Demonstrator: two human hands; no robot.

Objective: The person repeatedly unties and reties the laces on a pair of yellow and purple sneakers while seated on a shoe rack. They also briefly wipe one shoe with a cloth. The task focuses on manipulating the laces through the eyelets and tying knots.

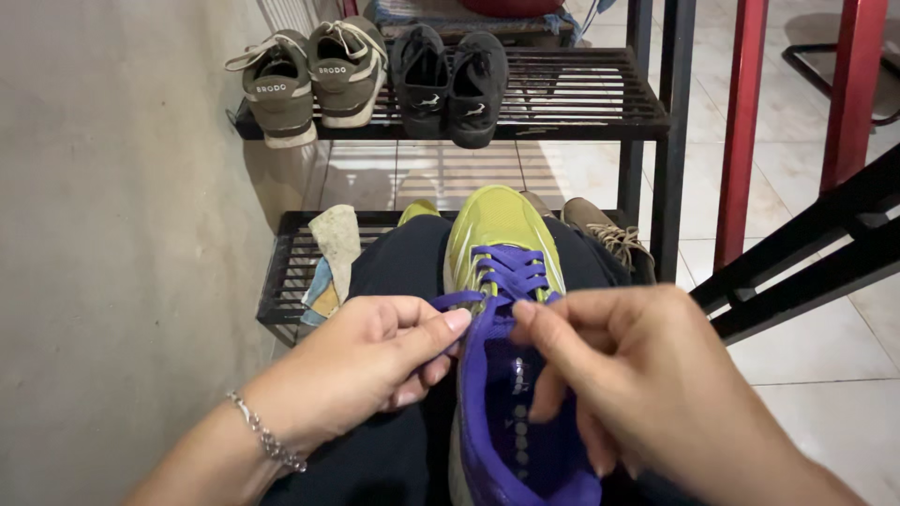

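Observation:
A yellow-green sneaker (pixel 497 230) with purple laces (pixel 511 272) and a purple lining rests on my dark-clothed lap, toe pointing away. My left hand (pixel 366 361), with a thin bracelet at the wrist, pinches a purple lace end at the shoe's left side between thumb and forefinger. My right hand (pixel 628 379) grips the lace at the upper eyelets on the right side, its fingers curled over the shoe's collar and hiding part of the tongue.
A black metal shoe rack (pixel 581 117) stands ahead, holding an olive pair of sneakers (pixel 309 75) and a black pair (pixel 450 80). On its lower shelf lie a rag (pixel 333 253) and a brown shoe (pixel 609 239). A grey wall is left; red posts (pixel 741 122) and tiled floor are right.

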